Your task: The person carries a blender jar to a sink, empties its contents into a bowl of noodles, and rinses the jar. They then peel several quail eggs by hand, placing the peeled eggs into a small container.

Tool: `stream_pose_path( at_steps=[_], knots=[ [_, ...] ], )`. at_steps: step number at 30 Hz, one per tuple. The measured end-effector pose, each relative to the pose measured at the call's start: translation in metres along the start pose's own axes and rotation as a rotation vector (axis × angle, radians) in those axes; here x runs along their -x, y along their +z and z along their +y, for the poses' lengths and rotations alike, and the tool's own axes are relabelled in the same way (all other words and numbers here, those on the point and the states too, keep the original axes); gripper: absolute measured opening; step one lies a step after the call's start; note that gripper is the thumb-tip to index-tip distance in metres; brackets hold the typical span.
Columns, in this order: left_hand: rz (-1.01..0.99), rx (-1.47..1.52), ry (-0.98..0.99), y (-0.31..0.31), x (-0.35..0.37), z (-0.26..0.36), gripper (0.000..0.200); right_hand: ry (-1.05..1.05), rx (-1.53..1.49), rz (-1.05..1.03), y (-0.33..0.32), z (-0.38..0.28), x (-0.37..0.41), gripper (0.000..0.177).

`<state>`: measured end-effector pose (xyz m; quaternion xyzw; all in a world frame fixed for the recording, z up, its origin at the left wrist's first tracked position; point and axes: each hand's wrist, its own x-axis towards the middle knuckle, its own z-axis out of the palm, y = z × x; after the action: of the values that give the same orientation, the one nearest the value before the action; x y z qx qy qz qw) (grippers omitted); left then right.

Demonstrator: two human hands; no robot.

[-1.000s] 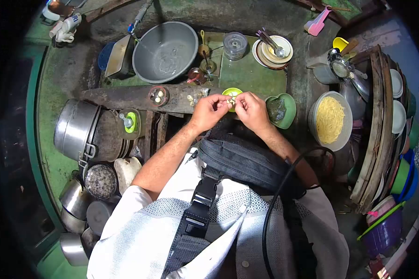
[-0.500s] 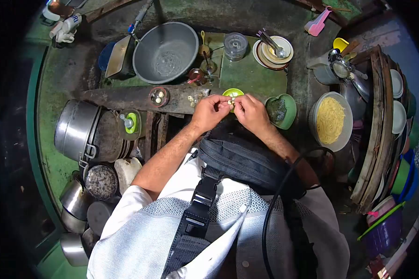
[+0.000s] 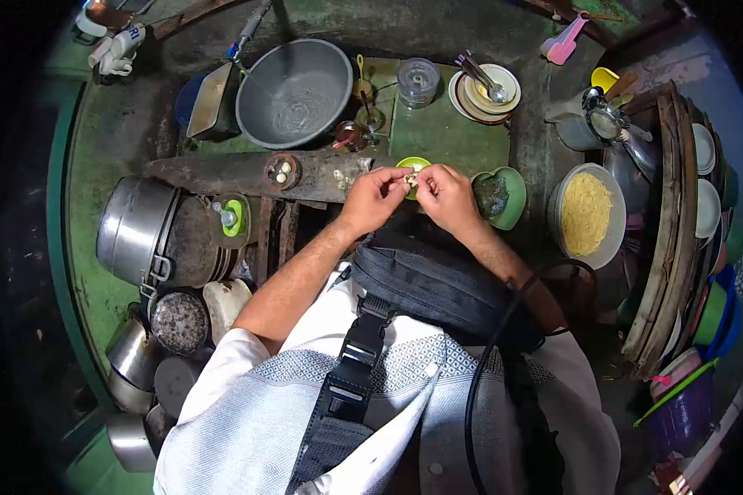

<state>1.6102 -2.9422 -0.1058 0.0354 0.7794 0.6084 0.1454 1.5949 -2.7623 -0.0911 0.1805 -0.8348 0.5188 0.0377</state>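
Note:
My left hand (image 3: pixel 377 196) and my right hand (image 3: pixel 446 196) meet in front of me, fingertips pinched together. Between them is a small, pale, dark-flecked piece (image 3: pixel 412 179) that looks like a quail egg partly in its shell; the fingers cover much of it. Just behind the fingertips sits a small lime-green bowl (image 3: pixel 414 162), its contents mostly hidden. To the left, a red-rimmed bowl (image 3: pixel 282 157) holds small white eggs. Pale bits (image 3: pixel 339 176) lie on the wooden plank (image 3: pixel 223 172) beside my left hand.
Water runs into a large grey basin (image 3: pixel 266 107). Stacked plates with spoons (image 3: pixel 458 103) stand at the back. On the right are a green bowl (image 3: pixel 514 198) with dark contents and a tub (image 3: pixel 612 227) of yellow strips. Metal pots (image 3: pixel 132 223) crowd the left.
My fingers have shifted slightly around the small egg, and my right hand has turned a little. The bowls and other things stay in place.

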Motion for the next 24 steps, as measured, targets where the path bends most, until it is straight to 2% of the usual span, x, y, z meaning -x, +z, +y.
stream_pose_path(
  at_steps=[5, 7, 9, 13, 15, 19, 22, 24],
  knots=[
    [-0.006, 0.130, -0.096, -0.001, 0.000, 0.015, 0.027, 0.016, -0.051, -0.001, 0.001, -0.002, 0.001, 0.010],
    [-0.004, 0.160, -0.044, -0.001, -0.002, 0.008, 0.026, -0.008, -0.047, 0.012, 0.004, 0.003, 0.001, 0.010],
    [-0.035, 0.321, -0.101, -0.001, -0.002, 0.009, 0.026, 0.072, -0.113, 0.020, 0.008, 0.009, 0.003, 0.007],
    [-0.059, 0.394, -0.106, -0.002, 0.000, 0.014, 0.027, 0.150, -0.168, 0.025, 0.009, 0.013, 0.005, 0.006],
    [-0.047, 0.492, -0.165, -0.003, 0.000, 0.017, 0.024, 0.265, -0.304, 0.053, 0.011, 0.019, 0.007, 0.006],
    [-0.059, 0.532, -0.125, -0.002, -0.003, 0.008, 0.028, 0.305, -0.286, 0.082, 0.013, 0.031, 0.006, 0.006],
    [-0.019, 0.589, -0.174, -0.002, -0.005, 0.010, 0.028, 0.360, -0.178, 0.109, 0.009, 0.022, 0.002, 0.007],
    [0.002, 0.563, -0.162, 0.000, -0.006, 0.007, 0.028, 0.321, -0.138, 0.129, 0.015, 0.035, 0.004, 0.008]
  ],
)
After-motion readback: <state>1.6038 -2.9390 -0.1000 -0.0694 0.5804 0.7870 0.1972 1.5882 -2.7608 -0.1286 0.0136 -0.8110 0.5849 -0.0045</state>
